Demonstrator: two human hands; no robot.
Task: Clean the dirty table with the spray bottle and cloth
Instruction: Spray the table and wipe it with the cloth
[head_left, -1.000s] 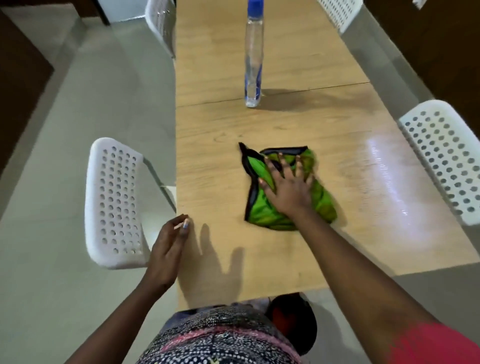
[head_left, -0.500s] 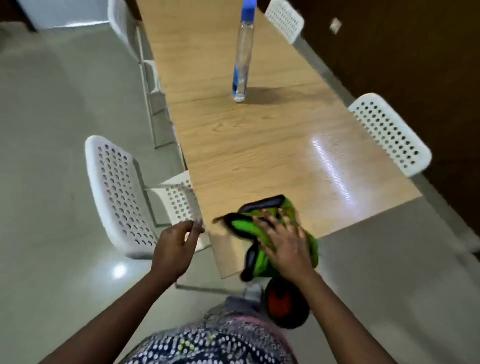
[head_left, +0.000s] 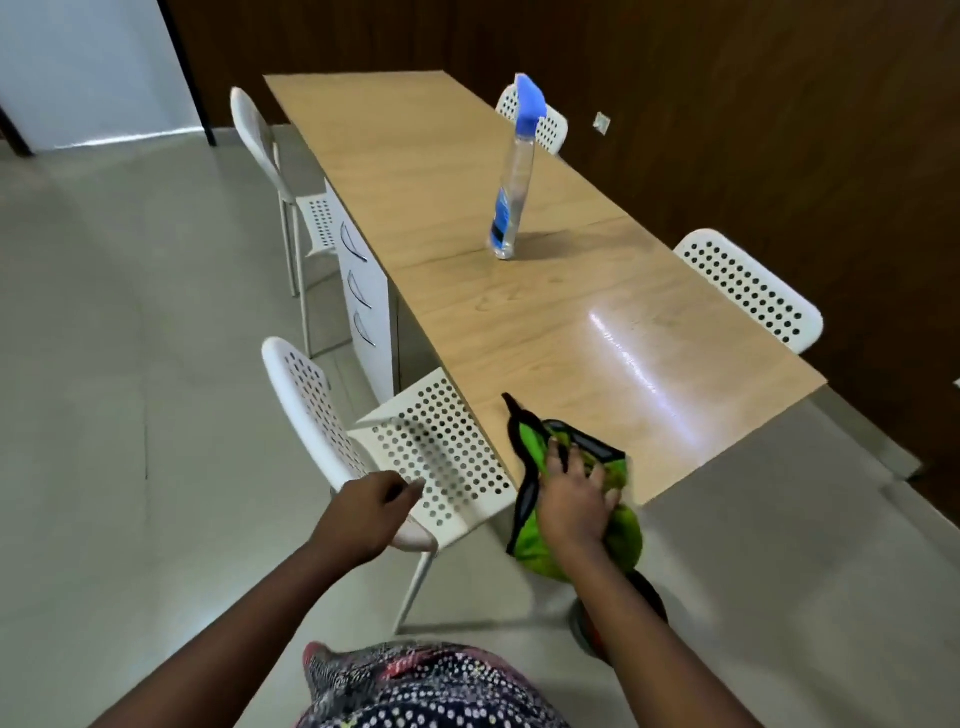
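Green cloth (head_left: 540, 441) with black trim, blue-capped clear spray bottle (head_left: 511, 176), perhaps blue-labelled, tan wood-grain table (head_left: 519, 322).

Right hand (head_left: 574, 501) covers the middle of the green cloth (head_left: 618, 535); can't tell if the fingers grip it or just press. Cloth's lower part hangs past the table (head_left: 519, 322) edge at 5 o'clock, hiding that corner. Spray bottle (head_left: 511, 182) label too small to read. Left hand (head_left: 369, 512) fingertips blurred near the chair (head_left: 415, 457). Both forearms cut off by the bottom edge.
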